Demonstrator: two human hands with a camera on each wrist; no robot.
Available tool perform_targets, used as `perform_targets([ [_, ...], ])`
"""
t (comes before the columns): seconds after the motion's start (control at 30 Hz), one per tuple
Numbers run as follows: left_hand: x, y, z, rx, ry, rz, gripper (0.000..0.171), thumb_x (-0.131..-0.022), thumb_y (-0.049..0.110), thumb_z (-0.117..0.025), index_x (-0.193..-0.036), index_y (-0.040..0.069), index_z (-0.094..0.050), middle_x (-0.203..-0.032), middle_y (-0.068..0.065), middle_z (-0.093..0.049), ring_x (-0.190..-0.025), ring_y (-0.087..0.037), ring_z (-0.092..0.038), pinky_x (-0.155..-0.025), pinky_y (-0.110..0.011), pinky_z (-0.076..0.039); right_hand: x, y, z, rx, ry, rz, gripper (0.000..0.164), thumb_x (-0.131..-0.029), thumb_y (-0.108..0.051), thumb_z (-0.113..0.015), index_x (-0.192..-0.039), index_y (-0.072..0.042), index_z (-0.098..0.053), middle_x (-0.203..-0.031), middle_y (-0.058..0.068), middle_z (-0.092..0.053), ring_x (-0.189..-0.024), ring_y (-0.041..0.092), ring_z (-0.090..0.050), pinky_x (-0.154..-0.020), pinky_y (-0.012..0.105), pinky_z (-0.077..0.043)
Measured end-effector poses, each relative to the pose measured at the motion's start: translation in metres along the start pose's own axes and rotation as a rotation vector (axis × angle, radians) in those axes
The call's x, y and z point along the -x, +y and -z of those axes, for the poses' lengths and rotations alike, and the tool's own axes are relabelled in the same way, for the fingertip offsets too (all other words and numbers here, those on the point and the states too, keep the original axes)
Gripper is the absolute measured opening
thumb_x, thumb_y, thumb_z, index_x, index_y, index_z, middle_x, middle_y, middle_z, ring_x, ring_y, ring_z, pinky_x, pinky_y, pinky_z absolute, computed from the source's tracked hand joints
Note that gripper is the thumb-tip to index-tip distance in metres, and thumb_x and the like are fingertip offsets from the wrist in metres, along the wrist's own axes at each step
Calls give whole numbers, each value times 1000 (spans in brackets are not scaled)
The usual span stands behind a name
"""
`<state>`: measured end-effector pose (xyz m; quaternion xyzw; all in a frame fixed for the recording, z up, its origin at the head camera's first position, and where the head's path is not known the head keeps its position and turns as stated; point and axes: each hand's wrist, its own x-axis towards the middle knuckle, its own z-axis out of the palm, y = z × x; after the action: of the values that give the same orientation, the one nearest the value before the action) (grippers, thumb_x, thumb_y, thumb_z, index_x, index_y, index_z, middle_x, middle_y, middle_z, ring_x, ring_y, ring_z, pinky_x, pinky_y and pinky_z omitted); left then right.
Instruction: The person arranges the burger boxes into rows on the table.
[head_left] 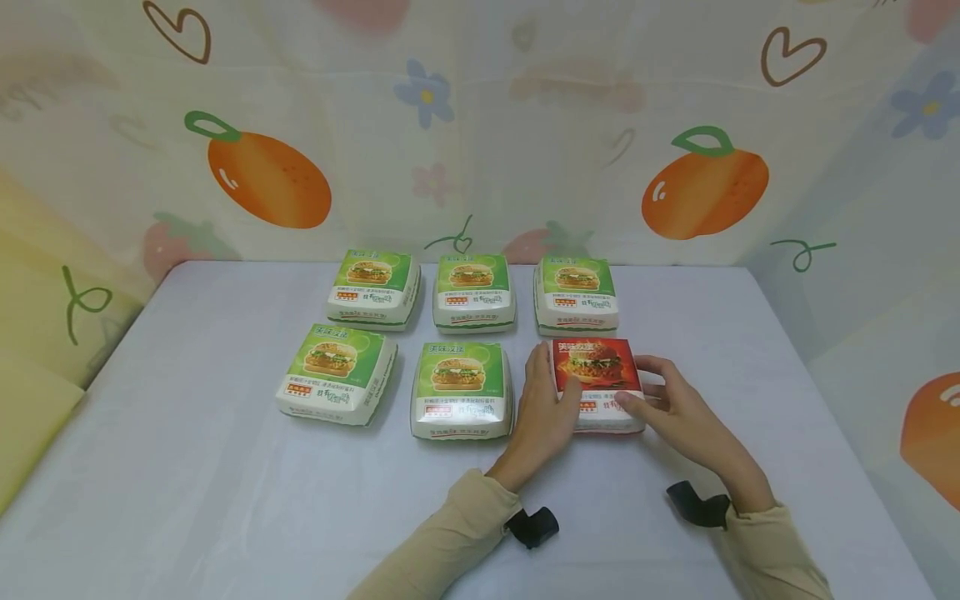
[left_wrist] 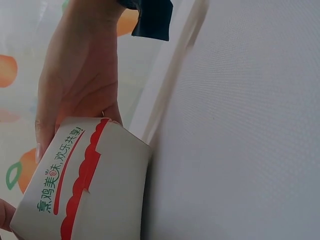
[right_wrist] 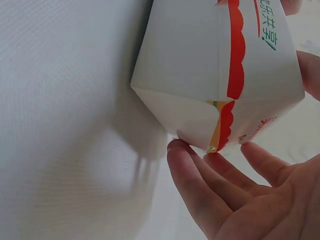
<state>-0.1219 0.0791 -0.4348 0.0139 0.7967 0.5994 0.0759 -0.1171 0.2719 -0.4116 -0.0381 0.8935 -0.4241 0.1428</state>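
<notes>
A burger box with a red top [head_left: 598,367] sits at the right end of the front row, with a burger picture on its lid. My left hand [head_left: 542,417] grips its left side, fingers along the wall and thumb over the lid's front corner. From the right, my right hand [head_left: 678,412] holds it, thumb on the lid and fingertips against the side wall. The left wrist view shows the box's white front wall [left_wrist: 112,185] with a red scalloped band. In the right wrist view, the fingers [right_wrist: 192,175] touch the box's side [right_wrist: 175,120] low down.
Left of the red box are two green-topped burger boxes [head_left: 461,375] [head_left: 337,371]. Behind them stands a row of three more green boxes [head_left: 373,283] [head_left: 474,287] [head_left: 576,292]. A white cloth [head_left: 225,500] covers the table, and a fruit-patterned curtain [head_left: 480,167] hangs behind it.
</notes>
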Motion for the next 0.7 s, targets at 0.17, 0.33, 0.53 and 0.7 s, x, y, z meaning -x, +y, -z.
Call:
perform_targets([
  [0.17,0,0,0,0,10,-6,73,-98,28,-43,-158,1,-10,-165,-15,-15,-152,-27,-17,-124,-51,-17,0,-1,-1,9,9,1,76,-97,-43,-60,-152,-5,-25,-156,26,-32,-133,52,-45,-100,62,-47],
  [0.33,0,0,1,-3,7,-2,73,-99,28,-42,-158,1,-9,-165,-16,-14,-153,-27,-16,-125,-50,-16,0,0,-2,7,13,7,75,-97,-43,-60,-152,-5,-25,-155,25,-33,-133,52,-46,-100,63,-47],
  [0.53,0,0,1,1,-2,2,73,-99,28,-42,-159,3,-9,-165,-13,-14,-152,-23,-17,-125,-47,-17,0,0,-2,15,20,4,75,-97,-43,-60,-152,-4,-25,-155,25,-33,-132,51,-46,-100,62,-47],
  [0.7,-1,-1,0,3,0,-2,73,-99,28,-42,-159,3,-9,-164,-12,-17,-149,-21,-22,-124,-47,-19,-1,0,-3,19,21,-2,76,-97,-43,-60,-152,-4,-24,-155,25,-32,-133,51,-46,-101,62,-47],
])
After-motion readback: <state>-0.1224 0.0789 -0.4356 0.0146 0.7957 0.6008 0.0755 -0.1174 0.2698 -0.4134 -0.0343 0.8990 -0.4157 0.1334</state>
